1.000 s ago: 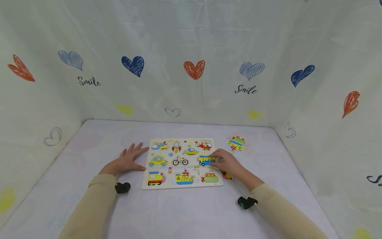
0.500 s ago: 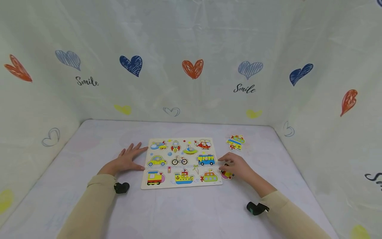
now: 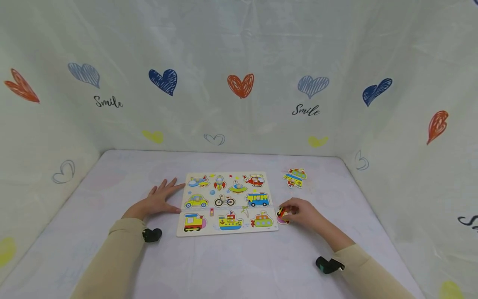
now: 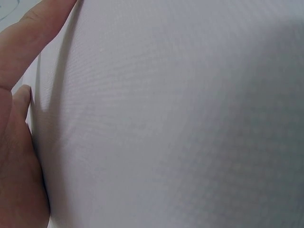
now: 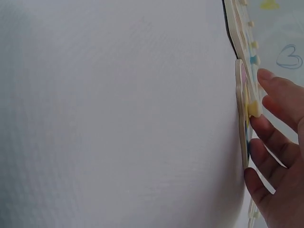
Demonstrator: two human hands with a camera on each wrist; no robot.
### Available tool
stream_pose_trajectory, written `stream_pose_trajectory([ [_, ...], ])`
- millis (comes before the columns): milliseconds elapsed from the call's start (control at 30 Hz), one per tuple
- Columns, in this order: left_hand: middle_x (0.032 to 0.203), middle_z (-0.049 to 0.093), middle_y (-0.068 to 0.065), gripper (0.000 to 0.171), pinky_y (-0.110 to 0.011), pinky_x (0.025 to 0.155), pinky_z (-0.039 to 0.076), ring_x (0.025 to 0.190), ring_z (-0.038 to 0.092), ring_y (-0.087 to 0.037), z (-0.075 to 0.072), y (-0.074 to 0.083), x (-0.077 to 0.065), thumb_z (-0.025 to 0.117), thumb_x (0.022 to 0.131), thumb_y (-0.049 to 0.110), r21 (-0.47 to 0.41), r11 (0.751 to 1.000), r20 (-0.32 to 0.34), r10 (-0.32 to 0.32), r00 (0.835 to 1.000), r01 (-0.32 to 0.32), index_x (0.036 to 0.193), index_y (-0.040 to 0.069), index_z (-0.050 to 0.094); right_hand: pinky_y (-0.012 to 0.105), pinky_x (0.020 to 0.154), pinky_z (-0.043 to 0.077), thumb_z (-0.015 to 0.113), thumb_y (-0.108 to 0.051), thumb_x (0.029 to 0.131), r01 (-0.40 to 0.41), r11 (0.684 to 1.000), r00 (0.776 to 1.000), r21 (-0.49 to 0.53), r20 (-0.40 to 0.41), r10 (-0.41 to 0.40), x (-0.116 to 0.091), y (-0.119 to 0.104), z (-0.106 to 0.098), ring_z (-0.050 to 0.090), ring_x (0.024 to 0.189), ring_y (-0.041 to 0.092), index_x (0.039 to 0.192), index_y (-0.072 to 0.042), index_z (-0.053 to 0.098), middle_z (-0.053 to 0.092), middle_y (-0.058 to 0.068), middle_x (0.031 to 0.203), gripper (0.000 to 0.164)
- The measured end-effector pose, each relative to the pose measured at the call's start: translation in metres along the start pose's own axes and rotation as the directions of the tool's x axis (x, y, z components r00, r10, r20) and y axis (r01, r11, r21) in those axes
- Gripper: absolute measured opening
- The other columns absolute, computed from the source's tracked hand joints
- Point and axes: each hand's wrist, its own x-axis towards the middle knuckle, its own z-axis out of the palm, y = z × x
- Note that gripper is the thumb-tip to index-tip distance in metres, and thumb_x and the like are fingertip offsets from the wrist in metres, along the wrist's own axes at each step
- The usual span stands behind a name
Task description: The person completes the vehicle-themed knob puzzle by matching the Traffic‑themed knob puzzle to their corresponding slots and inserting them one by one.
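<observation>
A wooden peg puzzle board [image 3: 239, 211] with vehicle pictures lies on the table in the head view. Small knobs stand up on pictures in its upper two rows, such as the bus [image 3: 257, 200]. My left hand [image 3: 156, 200] lies flat, fingers spread, with fingertips and thumb at the board's left edge. Just off the board's right edge, my right hand [image 3: 303, 212] pinches a red puzzle piece [image 3: 282, 212] with thumb and fingers curled at it. Pink shows beneath the red. In the right wrist view the fingertips sit close around a pale yellow knob [image 5: 255, 109].
Several loose puzzle pieces [image 3: 295, 177] overlap in a small pile beyond my right hand, past the board's upper right corner. The white-covered table [image 3: 224, 265] ends at a curtain [image 3: 239, 45] printed with hearts.
My right hand has moved from the bus on the board, rightward and nearer me, onto the loose piece beside the board. The bus stays in place. My left hand has hardly moved.
</observation>
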Motion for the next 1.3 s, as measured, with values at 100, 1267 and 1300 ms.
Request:
stream_pose_trajectory([
  [100, 0.159, 0.006, -0.026, 0.098, -0.063, 0.111, -0.01, 0.143, -0.01, -0.047, 0.0, 0.001, -0.001, 0.083, 0.073, 0.04, 0.004, 1.0, -0.004, -0.002, 1.0, 0.002, 0.152, 0.01, 0.033, 0.025, 0.067, 0.046, 0.079, -0.011, 0.081, 0.018, 1.0, 1.0, 0.018, 0.023, -0.018, 0.0, 0.003, -0.002, 0.051, 0.079, 0.017, 0.104, -0.005, 0.072, 0.055, -0.003, 0.082, 0.025],
  [1267, 0.159, 0.006, -0.026, 0.099, -0.064, 0.11, -0.011, 0.143, -0.011, -0.047, -0.001, 0.003, -0.002, 0.084, 0.073, 0.041, -0.009, 1.0, 0.001, 0.013, 1.0, -0.013, 0.152, 0.01, 0.032, 0.024, 0.058, 0.044, 0.079, -0.016, 0.082, -0.048, 0.999, 0.996, 0.002, 0.077, 0.048, 0.012, 0.001, -0.005, 0.051, 0.07, 0.014, 0.08, -0.014, 0.068, 0.058, -0.004, 0.071, 0.012],
  [1300, 0.159, 0.006, -0.026, 0.099, -0.064, 0.11, -0.011, 0.143, -0.011, -0.047, 0.0, 0.003, -0.002, 0.083, 0.073, 0.041, -0.008, 1.0, 0.001, 0.011, 1.0, -0.011, 0.152, 0.01, 0.032, 0.024, 0.058, 0.044, 0.079, -0.016, 0.082, -0.054, 0.999, 0.996, 0.0, 0.073, 0.053, 0.013, 0.001, -0.005, 0.051, 0.07, 0.014, 0.08, -0.014, 0.068, 0.059, -0.004, 0.072, 0.012],
])
